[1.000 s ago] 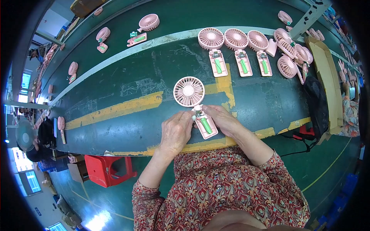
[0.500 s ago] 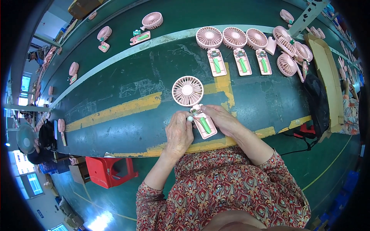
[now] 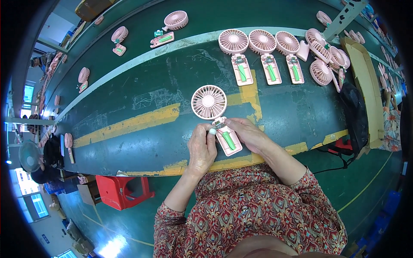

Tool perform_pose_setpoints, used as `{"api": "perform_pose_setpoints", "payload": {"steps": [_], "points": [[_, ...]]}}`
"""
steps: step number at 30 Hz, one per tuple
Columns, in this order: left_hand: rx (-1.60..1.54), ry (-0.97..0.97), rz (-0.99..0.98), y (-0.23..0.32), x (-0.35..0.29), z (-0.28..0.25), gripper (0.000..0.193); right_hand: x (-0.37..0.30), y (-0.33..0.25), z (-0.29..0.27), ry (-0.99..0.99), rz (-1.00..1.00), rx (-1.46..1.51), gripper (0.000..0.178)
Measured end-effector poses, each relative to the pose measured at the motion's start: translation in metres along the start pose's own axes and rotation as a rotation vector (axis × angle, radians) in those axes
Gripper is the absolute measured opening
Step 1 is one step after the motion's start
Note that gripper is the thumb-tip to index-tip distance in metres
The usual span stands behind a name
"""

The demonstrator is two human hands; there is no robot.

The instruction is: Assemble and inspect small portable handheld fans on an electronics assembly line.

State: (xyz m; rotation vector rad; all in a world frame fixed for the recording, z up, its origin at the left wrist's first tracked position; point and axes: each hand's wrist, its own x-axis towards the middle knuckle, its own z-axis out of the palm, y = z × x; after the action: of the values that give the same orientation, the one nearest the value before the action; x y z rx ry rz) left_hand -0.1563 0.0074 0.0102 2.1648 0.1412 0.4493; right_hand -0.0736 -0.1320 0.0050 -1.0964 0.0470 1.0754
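A pink handheld fan (image 3: pixel 208 102) lies on the bench in front of me, its round grille pointing away. Its handle is uncovered, showing a green battery (image 3: pixel 229 140) and a small circuit board (image 3: pixel 219 122) near the neck. My left hand (image 3: pixel 202 148) is closed at the handle's left side, with a white cover on one fingertip close to the board. From the other side, my right hand (image 3: pixel 247 132) grips the handle near the neck. Whatever fine part or wire lies between the fingertips is too small to make out.
Several similar opened fans (image 3: pixel 262 42) stand in a row at the back, with stacked fans (image 3: pixel 320 71) to their right. Beyond a pale rail (image 3: pixel 189 42), more fans (image 3: pixel 175 20) lie on a green surface. A black bag (image 3: pixel 353 114) and cardboard box (image 3: pixel 365 86) are at right; a red stool (image 3: pixel 114 191) at lower left.
The fans beyond the rail at the far left have shifted slightly to the right. My hands and the fan between them have hardly moved.
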Motion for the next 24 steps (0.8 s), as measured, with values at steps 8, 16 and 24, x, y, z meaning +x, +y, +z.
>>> {"api": "perform_pose_setpoints", "payload": {"steps": [8,16,24], "points": [[0.017,-0.045,-0.022,-0.004,-0.003,-0.001,0.005,0.001,0.005,-0.002,0.029,-0.021,-0.054,0.035],[-0.037,-0.029,-0.057,-0.001,-0.001,-0.002,0.007,-0.001,0.003,0.002,0.057,-0.034,-0.065,0.036],[0.237,-0.113,0.158,0.001,0.006,-0.014,0.008,-0.002,0.007,0.003,0.072,-0.062,-0.11,0.036]]}}
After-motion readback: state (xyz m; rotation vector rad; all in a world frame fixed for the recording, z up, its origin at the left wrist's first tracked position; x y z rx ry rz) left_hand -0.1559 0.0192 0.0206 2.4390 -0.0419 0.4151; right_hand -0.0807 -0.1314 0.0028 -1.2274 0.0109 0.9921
